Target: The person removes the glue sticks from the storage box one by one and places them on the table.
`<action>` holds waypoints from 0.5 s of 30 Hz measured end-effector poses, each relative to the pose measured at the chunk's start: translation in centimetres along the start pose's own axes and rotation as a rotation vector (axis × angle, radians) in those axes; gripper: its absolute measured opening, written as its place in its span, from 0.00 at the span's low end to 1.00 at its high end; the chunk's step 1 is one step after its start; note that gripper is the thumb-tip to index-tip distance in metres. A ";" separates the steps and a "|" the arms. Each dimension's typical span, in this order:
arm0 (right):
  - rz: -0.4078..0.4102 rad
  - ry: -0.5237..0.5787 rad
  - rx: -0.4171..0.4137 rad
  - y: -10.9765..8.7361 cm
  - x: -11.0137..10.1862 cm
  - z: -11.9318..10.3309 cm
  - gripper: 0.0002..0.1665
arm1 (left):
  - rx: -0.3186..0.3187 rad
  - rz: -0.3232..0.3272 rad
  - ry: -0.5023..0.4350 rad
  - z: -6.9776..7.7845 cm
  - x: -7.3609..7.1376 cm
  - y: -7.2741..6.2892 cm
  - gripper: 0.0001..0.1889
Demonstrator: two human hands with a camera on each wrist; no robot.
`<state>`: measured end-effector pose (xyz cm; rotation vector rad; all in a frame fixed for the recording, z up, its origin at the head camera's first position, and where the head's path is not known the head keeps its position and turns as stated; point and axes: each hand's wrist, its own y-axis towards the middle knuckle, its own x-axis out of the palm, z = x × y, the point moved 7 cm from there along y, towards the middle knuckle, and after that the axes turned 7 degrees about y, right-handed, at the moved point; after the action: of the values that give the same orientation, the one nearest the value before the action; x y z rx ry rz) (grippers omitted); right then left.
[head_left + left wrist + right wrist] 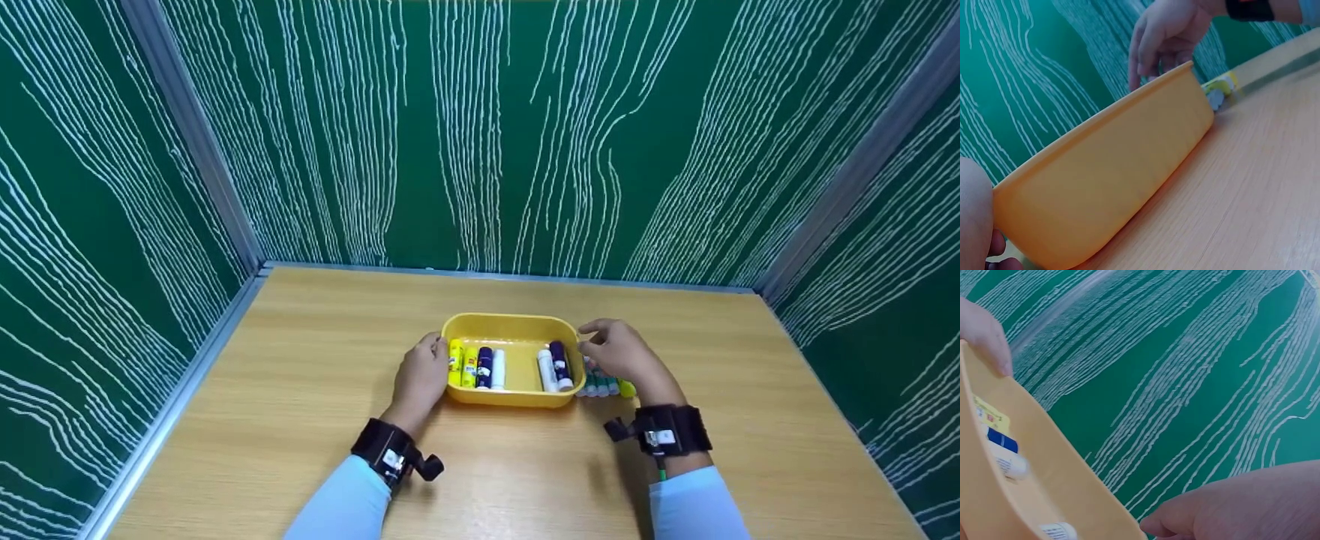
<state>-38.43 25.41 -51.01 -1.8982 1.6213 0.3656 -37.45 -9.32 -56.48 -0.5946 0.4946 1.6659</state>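
A yellow plastic bin (514,400) holds glue sticks: yellow ones (469,367) and a navy one (484,367) beside a white one (499,369) at its left, a white one (547,370) and a dark purple one (559,364) at its right. My left hand (421,375) grips the bin's left end, its thumb by the rim. At the right end, my right hand (621,351) has its fingertips right at the rim, thumb and index finger apart, the other fingers loosely bent. Below that hand, more glue sticks (602,385) with green and yellow parts lie beside the bin, partly hidden.
The wooden table (517,465) extends around the bin. Green panels (420,150) with white wavy lines close off the back and both sides, joined by grey metal posts (191,112). Black straps with small devices (670,430) circle both wrists.
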 end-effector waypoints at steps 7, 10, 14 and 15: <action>0.000 -0.029 -0.008 0.7 0.7 0.3 0.31 | -0.019 -0.012 -0.016 -0.3 0.2 0.1 0.25; 0.013 -0.047 -0.021 1.1 0.7 0.4 0.30 | -0.014 -0.013 -0.021 -0.3 0.1 0.1 0.26; 0.011 -0.059 -0.019 1.3 0.9 0.6 0.32 | -0.016 -0.020 -0.019 -0.3 0.1 0.1 0.26; 0.007 -0.060 -0.017 1.3 0.9 0.6 0.32 | -0.021 -0.021 -0.019 -0.4 0.1 0.0 0.26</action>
<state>-39.35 24.95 -52.35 -1.8762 1.5913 0.4358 -37.47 -9.51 -56.79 -0.5971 0.4563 1.6571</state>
